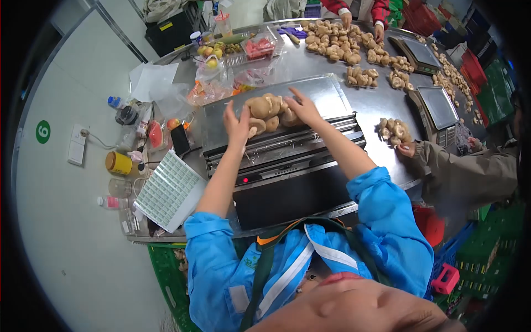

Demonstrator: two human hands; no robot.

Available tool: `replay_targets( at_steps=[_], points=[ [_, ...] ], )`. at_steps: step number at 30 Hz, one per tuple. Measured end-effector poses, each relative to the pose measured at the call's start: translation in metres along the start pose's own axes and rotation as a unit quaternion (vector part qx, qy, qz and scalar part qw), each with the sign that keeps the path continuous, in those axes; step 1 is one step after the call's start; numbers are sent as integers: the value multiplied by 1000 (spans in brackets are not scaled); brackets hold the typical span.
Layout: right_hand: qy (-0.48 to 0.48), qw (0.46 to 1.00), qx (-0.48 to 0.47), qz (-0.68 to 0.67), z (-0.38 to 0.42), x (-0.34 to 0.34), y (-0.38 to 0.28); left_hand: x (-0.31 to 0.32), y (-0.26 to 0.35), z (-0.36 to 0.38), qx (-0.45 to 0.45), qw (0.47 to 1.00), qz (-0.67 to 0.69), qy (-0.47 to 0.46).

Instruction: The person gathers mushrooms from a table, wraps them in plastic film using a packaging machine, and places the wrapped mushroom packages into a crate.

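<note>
A cluster of shiitake mushrooms sits on the metal plate of a cling-film wrapping machine in front of me. My left hand is at the cluster's left side, its fingers apart and its thumb against or very near a mushroom. On the right side, my right hand has its fingers stretched out, with the palm side touching or just beside the mushrooms. Whether a tray or film lies under the cluster is hidden. A red light glows on the machine's front.
Left of the machine lie a sheet of labels, a phone and a yellow-labelled jar. Loose mushrooms cover the far table. Scales stand at right, where a co-worker's hand touches another mushroom pile.
</note>
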State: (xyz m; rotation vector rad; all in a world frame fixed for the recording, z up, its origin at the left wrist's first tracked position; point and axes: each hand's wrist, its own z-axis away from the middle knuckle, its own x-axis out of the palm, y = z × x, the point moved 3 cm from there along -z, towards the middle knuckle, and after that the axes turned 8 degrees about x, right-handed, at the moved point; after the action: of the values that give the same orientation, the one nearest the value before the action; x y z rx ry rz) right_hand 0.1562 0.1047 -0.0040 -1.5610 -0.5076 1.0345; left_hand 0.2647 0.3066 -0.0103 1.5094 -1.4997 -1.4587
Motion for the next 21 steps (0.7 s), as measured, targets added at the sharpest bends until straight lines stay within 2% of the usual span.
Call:
replay_targets(
  at_steps=[2, 4, 5, 6, 7, 9, 10, 11, 13, 14, 16, 17, 18, 19, 20, 21],
  points=[
    [34, 994, -97, 48, 15, -27, 1, -30, 7, 9, 176, 982, 39, -57],
    [-64, 988, -67, 121, 32, -61, 3, -73, 22, 19, 225, 955, -15, -192],
    [-107, 970, -62, 207, 43, -77, -2, -93, 20, 18, 333, 888, -144, -283],
    [-116, 929, -169, 307, 48, -93, 0, -109, 17, 20, 427, 783, -267, -365],
    [-151, 879, -203, 403, 52, -106, -6, -125, 20, 17, 421, 786, -271, -363],
    [-207, 787, -317, 487, 55, -118, -5, -136, 26, 25, 559, 586, -401, -428],
    [-223, 744, -372, 509, 56, -118, -3, -135, 25, 25, 557, 587, -402, -428],
    [-224, 743, -373, 508, 56, -115, 1, -132, 25, 26, 580, 575, -407, -409],
    [-257, 703, -416, 517, 62, -98, 0, -117, 20, 26, 618, 553, -396, -394],
    [-258, 702, -417, 516, 63, -88, -1, -109, 13, 28, 616, 554, -397, -394],
    [-230, 739, -439, 456, 65, -68, -3, -98, 2, 31, 612, 591, -364, -379],
    [-218, 776, -438, 398, 62, -61, 8, -95, -4, 33, 586, 634, -337, -376],
    [-181, 835, -380, 355, 66, -57, 12, -96, -3, 43, 586, 634, -338, -374],
    [-175, 899, -265, 301, 76, -60, 11, -103, 1, 51, 502, 757, -285, -308],
    [-163, 946, -148, 239, 88, -64, 6, -111, 4, 55, 408, 855, -224, -231],
    [-193, 976, -53, 82, 93, -72, 1, -114, 29, 58, 349, 909, -115, -197]
  ],
)
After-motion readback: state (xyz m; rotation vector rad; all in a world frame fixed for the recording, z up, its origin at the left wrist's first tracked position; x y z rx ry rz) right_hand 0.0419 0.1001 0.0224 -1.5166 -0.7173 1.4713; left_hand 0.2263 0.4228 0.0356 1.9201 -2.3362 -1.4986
